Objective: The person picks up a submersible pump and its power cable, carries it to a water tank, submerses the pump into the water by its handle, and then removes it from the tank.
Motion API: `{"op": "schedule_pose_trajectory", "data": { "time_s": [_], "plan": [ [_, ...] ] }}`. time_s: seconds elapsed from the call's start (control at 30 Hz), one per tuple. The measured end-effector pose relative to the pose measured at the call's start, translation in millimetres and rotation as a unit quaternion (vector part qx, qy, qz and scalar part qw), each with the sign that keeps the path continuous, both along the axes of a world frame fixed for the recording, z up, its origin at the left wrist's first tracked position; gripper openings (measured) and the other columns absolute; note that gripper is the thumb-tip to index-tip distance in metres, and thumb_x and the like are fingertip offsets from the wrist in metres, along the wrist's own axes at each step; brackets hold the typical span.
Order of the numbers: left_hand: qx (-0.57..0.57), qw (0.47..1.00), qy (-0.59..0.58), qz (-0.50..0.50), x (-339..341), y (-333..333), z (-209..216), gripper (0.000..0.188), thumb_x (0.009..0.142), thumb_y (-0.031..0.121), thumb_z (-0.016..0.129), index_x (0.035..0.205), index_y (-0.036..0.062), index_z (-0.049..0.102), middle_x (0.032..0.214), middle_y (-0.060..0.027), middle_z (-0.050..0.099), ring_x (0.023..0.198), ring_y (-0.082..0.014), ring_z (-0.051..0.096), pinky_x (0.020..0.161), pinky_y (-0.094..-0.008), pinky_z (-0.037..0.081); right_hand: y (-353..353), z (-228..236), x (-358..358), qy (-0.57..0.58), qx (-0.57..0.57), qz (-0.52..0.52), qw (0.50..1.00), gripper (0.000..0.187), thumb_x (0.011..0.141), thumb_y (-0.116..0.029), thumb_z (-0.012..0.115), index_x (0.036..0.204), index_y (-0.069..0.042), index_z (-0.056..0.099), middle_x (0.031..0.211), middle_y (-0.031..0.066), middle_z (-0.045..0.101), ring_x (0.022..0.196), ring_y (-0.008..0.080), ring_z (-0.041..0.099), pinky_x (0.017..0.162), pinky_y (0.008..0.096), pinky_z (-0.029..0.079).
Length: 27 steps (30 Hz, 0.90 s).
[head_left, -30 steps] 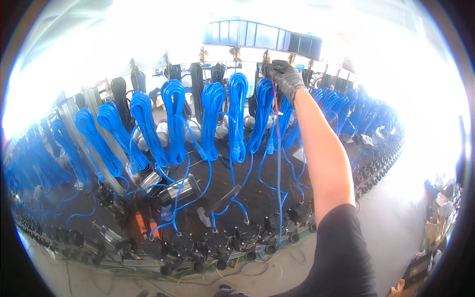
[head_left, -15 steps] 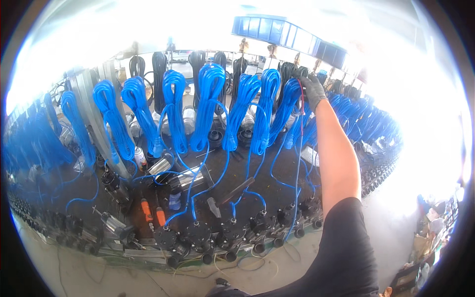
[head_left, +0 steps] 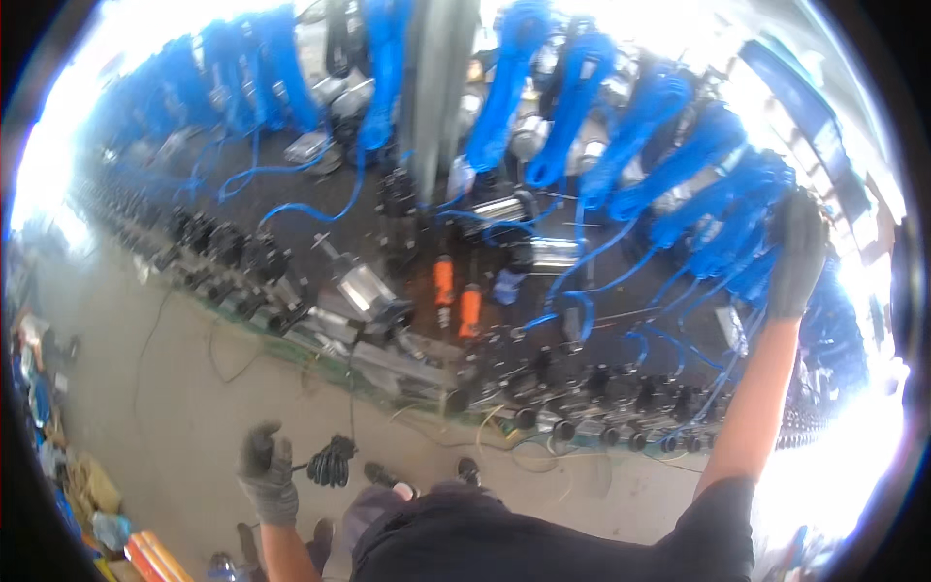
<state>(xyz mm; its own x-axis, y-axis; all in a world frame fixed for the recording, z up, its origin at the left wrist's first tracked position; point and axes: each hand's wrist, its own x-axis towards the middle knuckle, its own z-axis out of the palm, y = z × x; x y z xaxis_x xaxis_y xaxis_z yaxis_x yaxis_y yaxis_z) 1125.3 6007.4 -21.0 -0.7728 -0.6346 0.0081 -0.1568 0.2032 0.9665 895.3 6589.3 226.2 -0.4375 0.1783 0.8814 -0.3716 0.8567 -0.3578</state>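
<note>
My left hand (head_left: pixel 269 477), in a grey glove, is raised over the floor at the lower left, its fingers apart. Beside it is a bundled black cable (head_left: pixel 332 462); I see no grip on it. At the right, my gloved right hand (head_left: pixel 799 254) reaches up against the hanging blue cable coils (head_left: pixel 722 215). Its fingertips blur into the coils, so whether they grip one is hidden. More blue coils (head_left: pixel 514 82) hang in a row above the dark bench (head_left: pixel 320 209). Blue leads run down from them to black pump-like units along the bench's front.
Orange-handled tools (head_left: pixel 443 281) lie mid-bench near silver cylindrical motor bodies (head_left: pixel 365 291). A grey metal post (head_left: pixel 438 97) rises behind them. Thin cables trail over the floor (head_left: pixel 184 388). Assorted goods (head_left: pixel 92 485) are piled at the lower left.
My view has turned left and down, so the bench has shifted right. My left hand has come into view; my right arm now appears farther right, its hand still up by the coils.
</note>
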Motion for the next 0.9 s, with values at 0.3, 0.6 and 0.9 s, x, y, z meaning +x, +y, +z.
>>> {"op": "schedule_pose_trajectory", "data": {
  "time_s": [0.3, 0.6, 0.9],
  "plan": [
    [-0.068, 0.995, 0.064, 0.027, 29.5, -144.8, 1.8, 0.039, 0.092, 0.036, 0.078, 0.111, 0.0038, 0.067, 0.078, 0.0063, 0.046, 0.061, -0.0026, 0.043, 0.051, -0.0205, 0.033, -378.8, -208.9, -23.3, -0.493, 0.304, 0.293, 0.761, 0.037, 0.096, -0.027, 0.062, 0.125, -0.004, 0.064, 0.120, 0.0161, 0.065, 0.115, 0.0337, 0.064, 0.099, 0.0427, 0.051],
    [-0.096, 0.992, 0.016, 0.081, 73.7, -262.5, 18.3, 0.040, 0.085, 0.029, 0.085, 0.112, 0.0042, 0.068, 0.094, 0.0009, 0.061, 0.077, -0.0083, 0.048, 0.069, -0.0251, 0.044, -462.7, -308.2, -102.0, -0.578, 0.453, 0.217, 0.643, 0.044, 0.092, -0.034, 0.064, 0.120, 0.000, 0.065, 0.118, 0.0256, 0.065, 0.106, 0.0400, 0.069, 0.088, 0.0489, 0.055],
    [-0.136, 0.970, -0.053, 0.195, 130.1, -413.9, 19.2, 0.035, 0.089, 0.021, 0.076, 0.116, 0.0010, 0.067, 0.108, -0.0022, 0.061, 0.103, -0.0152, 0.055, 0.093, -0.0308, 0.044, -520.1, -187.4, -54.8, -0.668, 0.488, 0.125, 0.548, 0.072, 0.080, -0.067, 0.073, 0.106, 0.000, 0.072, 0.104, 0.0238, 0.070, 0.101, 0.0401, 0.070, 0.087, 0.0482, 0.055]
  ]
}}
